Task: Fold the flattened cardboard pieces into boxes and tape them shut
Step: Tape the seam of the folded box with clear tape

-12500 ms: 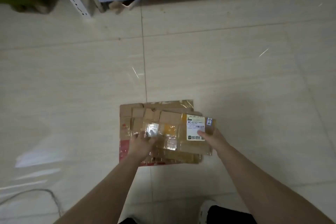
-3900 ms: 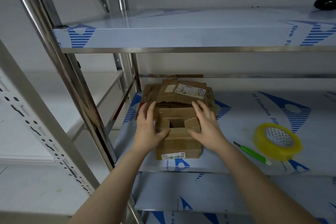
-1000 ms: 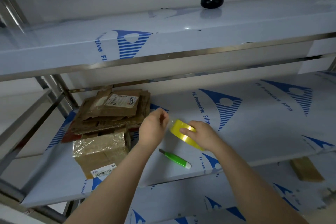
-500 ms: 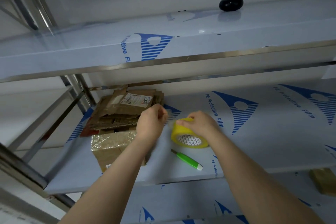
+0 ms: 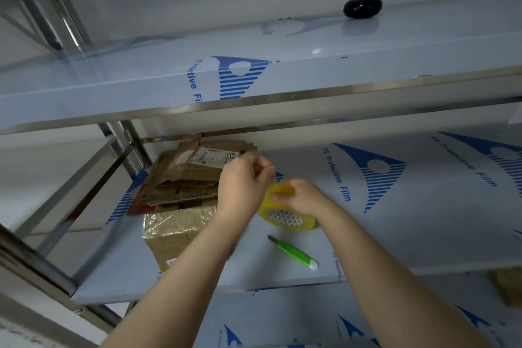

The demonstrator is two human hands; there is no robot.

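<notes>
The right hand [image 5: 302, 199] has its fingers curled over the top of the yellow tape roll [image 5: 285, 219] and grips it by the upper rim. The roll is tipped up so that its patterned core faces the camera, with its lower edge down at the shelf [image 5: 409, 220]. The left hand [image 5: 244, 182] is just beside it, to the left and a little higher. Its fingers are curled in and the thumb meets the fingertips close to the roll's top edge, but whether they pinch a free end of tape cannot be told, as no strip shows between them.

Near the roll, toward the shelf's front edge, a green utility knife [image 5: 293, 253] lies flat at a slant, apart from both hands. Left of the left forearm stands a folded cardboard box [image 5: 176, 232], its top glossy with clear tape. Behind it, touching its far side, is the stack of flattened cardboard pieces [image 5: 183, 178], the top piece bearing a white shipping label [image 5: 214, 156].

The shelf is covered in pale blue film printed with blue triangles and lettering. The upper shelf [image 5: 141, 87] has the same film and carries a small black rounded object [image 5: 363, 7], well apart from everything else. Low at the right edge, on a lower level, part of another brown box [image 5: 508, 288] shows.
</notes>
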